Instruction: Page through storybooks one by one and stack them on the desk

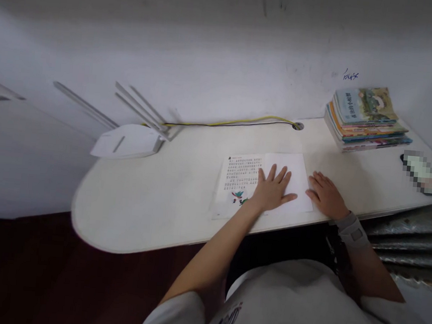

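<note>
An open book (pixel 231 203) lies on the white desk near its front edge. Its left page carries printed text and a small coloured drawing; a blank white sheet or page (pixel 299 166) covers the right side. My left hand (pixel 272 189) presses flat near the middle of the book, fingers spread, hiding part of both sides. Just off the sheet's right edge, my right hand (pixel 326 194) rests on the desk with its fingers stretched out, holding nothing. A grey watch band circles the right wrist.
A white router (pixel 127 141) with upright antennas stands at the desk's left end. Yellow and black cables (pixel 227 123) run along the wall to a round hole. Stacked books (pixel 369 120) and a partly blurred phone-like object (pixel 423 172) sit at the right. The desk's left end (pixel 93 217) is rounded.
</note>
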Demonstrator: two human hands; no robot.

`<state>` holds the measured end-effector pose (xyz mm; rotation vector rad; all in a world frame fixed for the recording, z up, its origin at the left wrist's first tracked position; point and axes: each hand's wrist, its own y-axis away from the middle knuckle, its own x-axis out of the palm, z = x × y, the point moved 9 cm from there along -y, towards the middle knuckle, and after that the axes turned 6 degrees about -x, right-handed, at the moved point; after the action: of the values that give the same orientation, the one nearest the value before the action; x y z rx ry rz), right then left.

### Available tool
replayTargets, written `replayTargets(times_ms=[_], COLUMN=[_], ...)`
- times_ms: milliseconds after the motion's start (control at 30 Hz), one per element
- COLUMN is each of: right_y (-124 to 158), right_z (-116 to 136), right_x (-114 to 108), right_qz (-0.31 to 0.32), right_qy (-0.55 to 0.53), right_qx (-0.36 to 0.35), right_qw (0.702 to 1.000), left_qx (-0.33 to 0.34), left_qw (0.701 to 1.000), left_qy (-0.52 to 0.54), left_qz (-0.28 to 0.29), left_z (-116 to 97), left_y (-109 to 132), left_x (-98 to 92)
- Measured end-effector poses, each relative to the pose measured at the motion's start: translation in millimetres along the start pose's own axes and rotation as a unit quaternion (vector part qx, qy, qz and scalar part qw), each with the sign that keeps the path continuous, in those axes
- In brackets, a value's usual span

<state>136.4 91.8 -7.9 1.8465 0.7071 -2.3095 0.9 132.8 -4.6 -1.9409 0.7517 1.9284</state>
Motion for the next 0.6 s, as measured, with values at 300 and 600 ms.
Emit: replayTargets(times_ms=[300,600], right_y=[-0.2,-0.8], right_z=[-2.9,-1.1], right_x=[2.4,2.2], right_qz=[0.008,0.009], right_qy=[-0.008,0.0], right_qx=[0.0,0.001], right_qw=[1.0,1.0], left_qx=[0.015,0.025], left_qw=[1.0,1.0], left_qy=[0.001,0.001], left_qz=[0.016,0.005], left_z=[-1.4,-5.6], left_y=[0.7,-6.2], left_x=[1.1,-1.3])
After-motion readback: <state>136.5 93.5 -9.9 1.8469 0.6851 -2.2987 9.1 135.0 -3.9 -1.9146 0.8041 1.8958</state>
